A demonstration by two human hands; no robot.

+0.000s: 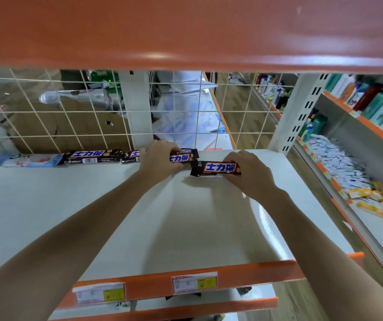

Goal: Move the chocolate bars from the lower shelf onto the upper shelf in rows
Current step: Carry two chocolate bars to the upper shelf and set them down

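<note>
Dark-wrapped chocolate bars lie in a row along the back of the white upper shelf (93,205), against the wire grid. One bar (93,156) lies free at the left. My left hand (160,158) grips the bar beside it (181,157), covering its middle. My right hand (248,172) holds another bar (218,168) by its right end, slightly in front of the row and just off the shelf surface. The lower shelf (185,304) shows only as a strip under the orange edge; its contents are mostly hidden.
A light blue packet (30,159) lies at the row's left end. A white wire grid (70,112) backs the shelf, and an orange shelf (185,31) hangs overhead. Price labels (194,282) sit on the orange front edge. Neighbouring shelves at the right hold bottles (375,100) and packets.
</note>
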